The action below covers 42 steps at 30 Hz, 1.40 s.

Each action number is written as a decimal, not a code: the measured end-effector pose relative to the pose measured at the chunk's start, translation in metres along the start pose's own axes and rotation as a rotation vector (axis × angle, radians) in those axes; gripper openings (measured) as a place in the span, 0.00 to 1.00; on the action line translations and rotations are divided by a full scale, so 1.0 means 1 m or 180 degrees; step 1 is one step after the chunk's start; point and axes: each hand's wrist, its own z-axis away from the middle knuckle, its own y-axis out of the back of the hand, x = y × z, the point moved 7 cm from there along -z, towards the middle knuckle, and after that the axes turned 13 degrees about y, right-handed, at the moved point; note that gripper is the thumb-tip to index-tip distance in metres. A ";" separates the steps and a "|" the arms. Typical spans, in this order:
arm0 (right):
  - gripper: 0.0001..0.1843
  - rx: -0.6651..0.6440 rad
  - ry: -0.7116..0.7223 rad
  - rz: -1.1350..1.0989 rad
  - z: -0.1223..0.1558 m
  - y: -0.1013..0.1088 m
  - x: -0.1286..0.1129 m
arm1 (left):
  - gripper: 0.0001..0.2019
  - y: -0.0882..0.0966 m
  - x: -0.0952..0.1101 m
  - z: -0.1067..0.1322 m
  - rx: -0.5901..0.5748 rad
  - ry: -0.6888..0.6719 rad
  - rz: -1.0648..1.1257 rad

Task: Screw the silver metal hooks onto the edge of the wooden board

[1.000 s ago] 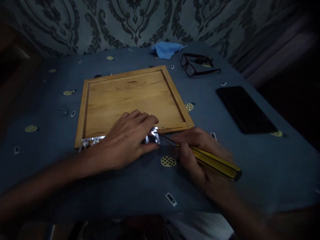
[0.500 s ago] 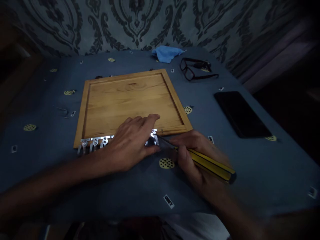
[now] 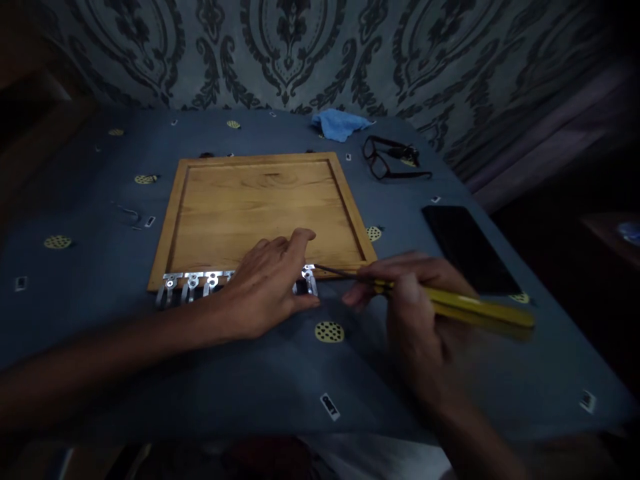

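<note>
A framed wooden board lies on the cloth-covered table, with a row of shiny metal fittings along its near edge, some showing screw heads. My left hand rests across the middle of this row, fingers over the board and thumb spread apart on the near side. It hides several fittings. My right hand is closed around the yellow handle of a screwdriver, blurred by motion. Its thin shaft reaches left to the rightmost metal fitting, where the tip appears to meet the top plate.
A black phone lies to the right. Behind it are dark-framed glasses and a blue cloth. A patterned wall borders the far edge of the table. A thin bent piece lies left of the board.
My right hand has shifted right, and the screwdriver now lies flatter, its tip higher on the end fitting. My left hand stays on the row. The whole view has moved slightly.
</note>
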 end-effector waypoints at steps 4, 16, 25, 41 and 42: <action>0.09 -0.0222 -0.0356 0.0091 -0.033 -0.008 -0.005 | 0.38 0.001 0.002 -0.001 -0.0018 -0.0001 0.0029; 0.10 0.0124 -0.0015 0.0214 -0.026 -0.003 0.019 | 0.43 0.000 0.004 -0.002 -0.0090 0.0069 -0.0049; 0.09 -0.0164 -0.0221 -0.0036 -0.024 -0.013 0.024 | 0.42 0.000 0.004 -0.002 -0.0041 0.0004 -0.0084; 0.10 -0.0281 -0.0135 0.0175 -0.023 -0.015 0.019 | 0.42 -0.001 0.005 -0.003 -0.0177 0.0071 -0.0184; 0.10 -0.0275 -0.0137 0.0183 -0.023 -0.015 0.019 | 0.42 -0.001 0.005 -0.003 -0.0186 0.0076 -0.0180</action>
